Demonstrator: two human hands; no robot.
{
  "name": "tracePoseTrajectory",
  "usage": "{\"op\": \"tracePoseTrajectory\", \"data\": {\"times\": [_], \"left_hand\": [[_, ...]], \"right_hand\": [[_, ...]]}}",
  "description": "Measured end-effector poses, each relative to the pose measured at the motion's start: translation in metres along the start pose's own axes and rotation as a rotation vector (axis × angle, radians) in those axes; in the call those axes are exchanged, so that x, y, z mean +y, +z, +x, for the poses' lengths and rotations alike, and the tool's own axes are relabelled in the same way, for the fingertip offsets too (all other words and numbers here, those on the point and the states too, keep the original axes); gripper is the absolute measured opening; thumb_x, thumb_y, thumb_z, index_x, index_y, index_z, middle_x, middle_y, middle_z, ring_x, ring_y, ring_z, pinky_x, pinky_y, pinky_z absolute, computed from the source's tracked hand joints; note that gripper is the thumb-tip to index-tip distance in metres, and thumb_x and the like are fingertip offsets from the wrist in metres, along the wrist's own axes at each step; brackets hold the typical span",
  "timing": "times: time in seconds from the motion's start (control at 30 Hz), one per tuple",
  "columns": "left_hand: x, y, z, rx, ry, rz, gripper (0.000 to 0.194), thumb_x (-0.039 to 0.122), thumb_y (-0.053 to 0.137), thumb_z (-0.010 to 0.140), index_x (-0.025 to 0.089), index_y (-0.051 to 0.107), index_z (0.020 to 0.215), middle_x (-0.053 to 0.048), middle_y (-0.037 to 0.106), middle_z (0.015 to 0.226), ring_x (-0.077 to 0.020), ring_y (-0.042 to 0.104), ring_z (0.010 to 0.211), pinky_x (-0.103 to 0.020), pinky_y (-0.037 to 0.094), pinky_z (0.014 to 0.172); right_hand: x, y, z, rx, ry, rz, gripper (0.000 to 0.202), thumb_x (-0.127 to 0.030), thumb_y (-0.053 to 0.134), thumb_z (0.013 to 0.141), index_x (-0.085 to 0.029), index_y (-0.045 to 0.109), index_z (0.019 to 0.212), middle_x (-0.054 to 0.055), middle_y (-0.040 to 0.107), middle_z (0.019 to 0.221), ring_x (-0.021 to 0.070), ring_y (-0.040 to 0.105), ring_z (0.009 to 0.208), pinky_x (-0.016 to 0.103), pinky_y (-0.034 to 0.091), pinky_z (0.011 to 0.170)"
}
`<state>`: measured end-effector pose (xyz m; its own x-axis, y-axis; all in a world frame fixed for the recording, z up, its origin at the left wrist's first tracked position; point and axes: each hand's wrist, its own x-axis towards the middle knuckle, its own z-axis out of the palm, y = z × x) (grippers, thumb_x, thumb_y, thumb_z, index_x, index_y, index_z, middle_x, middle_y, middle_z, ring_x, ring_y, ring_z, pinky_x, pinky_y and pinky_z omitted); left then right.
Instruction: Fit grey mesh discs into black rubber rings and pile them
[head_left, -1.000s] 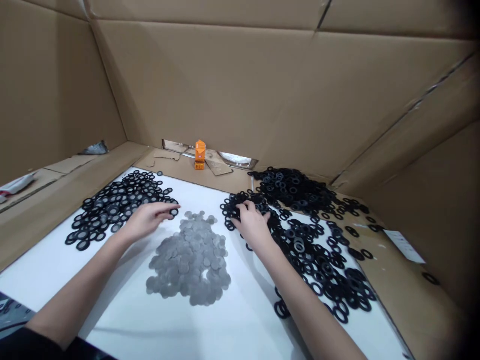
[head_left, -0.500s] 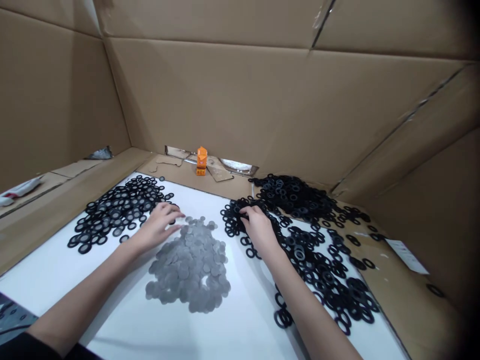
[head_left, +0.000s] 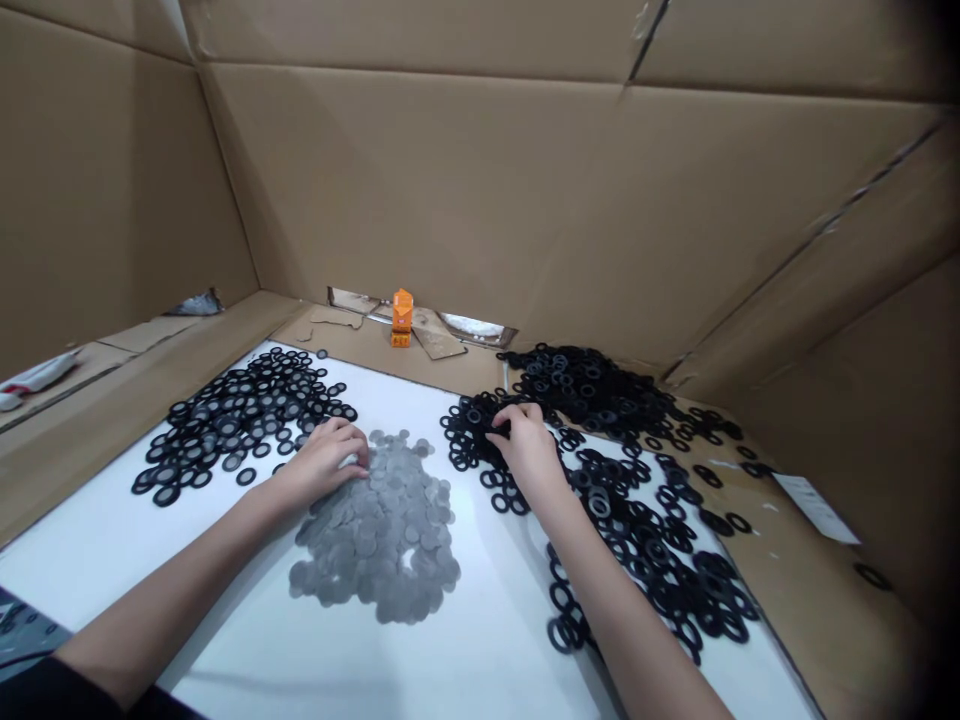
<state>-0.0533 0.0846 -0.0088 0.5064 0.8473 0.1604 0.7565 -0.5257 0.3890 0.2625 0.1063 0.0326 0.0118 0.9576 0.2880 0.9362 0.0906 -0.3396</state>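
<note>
My left hand (head_left: 328, 463) is at the upper left edge of a spread pile of thin grey discs (head_left: 390, 530). Its fingers curl down to the thumb over the discs; what lies between the tips is hidden. To its left lie many black rings with grey centres (head_left: 232, 430). My right hand (head_left: 527, 447) is over a heap of plain black rings (head_left: 469, 425), thumb and forefinger bent around something black, seemingly a ring. More loose black rings (head_left: 645, 540) spread under and beside my right forearm.
A white board (head_left: 300, 660) carries the piles. High cardboard walls (head_left: 450, 200) stand behind and at both sides. A small orange box (head_left: 402, 318) stands at the back edge. A larger black ring heap (head_left: 592, 390) lies back right, near a white label (head_left: 816, 508).
My left hand has moved slightly down from the rings with grey centres to the disc pile, and its fingers have curled in. My right hand has shifted slightly right.
</note>
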Motion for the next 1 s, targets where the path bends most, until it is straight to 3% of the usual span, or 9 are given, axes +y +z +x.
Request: {"op": "tracePoseTrajectory", "data": {"times": [0.2, 0.37, 0.53, 0.67, 1.0], "left_hand": [[0.009, 0.003, -0.001, 0.049, -0.047, 0.038, 0.021, 0.034, 0.064, 0.081, 0.024, 0.06, 0.099, -0.003, 0.063, 0.108, -0.027, 0.044, 0.106, -0.04, 0.032, 0.089], [0.015, 0.004, 0.0, 0.036, -0.093, 0.061, 0.013, 0.034, 0.063, 0.082, 0.023, 0.06, 0.09, -0.002, 0.065, 0.1, -0.0259, 0.047, 0.099, -0.041, 0.031, 0.084], [0.018, 0.005, -0.001, 0.08, -0.051, 0.07, 0.01, 0.031, 0.054, 0.088, 0.023, 0.06, 0.092, -0.003, 0.066, 0.098, -0.0245, 0.047, 0.098, -0.042, 0.029, 0.085], [0.017, 0.006, -0.002, 0.131, 0.0, 0.114, 0.018, 0.03, 0.045, 0.093, 0.023, 0.062, 0.092, -0.003, 0.067, 0.094, -0.0238, 0.047, 0.096, -0.043, 0.029, 0.087], [0.013, 0.011, -0.002, 0.228, 0.098, -0.002, 0.019, 0.027, 0.047, 0.092, 0.021, 0.065, 0.091, -0.006, 0.065, 0.09, -0.0229, 0.046, 0.093, -0.039, 0.039, 0.085]], "right_hand": [[0.002, 0.0, 0.005, -0.067, -0.004, 0.02, 0.01, -0.016, 0.065, 0.077, -0.018, 0.064, 0.086, 0.002, 0.068, 0.08, 0.0183, 0.064, 0.079, 0.025, 0.043, 0.073], [0.001, -0.002, 0.005, -0.101, 0.007, 0.006, 0.012, -0.014, 0.062, 0.079, -0.018, 0.067, 0.09, 0.005, 0.072, 0.084, 0.0202, 0.066, 0.084, 0.026, 0.043, 0.074], [-0.003, -0.012, 0.004, -0.099, 0.025, -0.015, 0.01, -0.018, 0.059, 0.083, -0.019, 0.067, 0.089, 0.004, 0.073, 0.088, 0.0194, 0.066, 0.086, 0.025, 0.042, 0.074], [-0.006, -0.019, 0.004, -0.083, 0.052, -0.047, 0.012, -0.021, 0.056, 0.086, -0.019, 0.066, 0.093, 0.004, 0.073, 0.088, 0.0194, 0.066, 0.085, 0.025, 0.042, 0.072], [-0.007, -0.026, 0.002, -0.064, 0.115, -0.167, 0.014, -0.029, 0.058, 0.086, -0.022, 0.07, 0.086, 0.005, 0.073, 0.087, 0.0224, 0.066, 0.082, 0.027, 0.04, 0.065]]}}
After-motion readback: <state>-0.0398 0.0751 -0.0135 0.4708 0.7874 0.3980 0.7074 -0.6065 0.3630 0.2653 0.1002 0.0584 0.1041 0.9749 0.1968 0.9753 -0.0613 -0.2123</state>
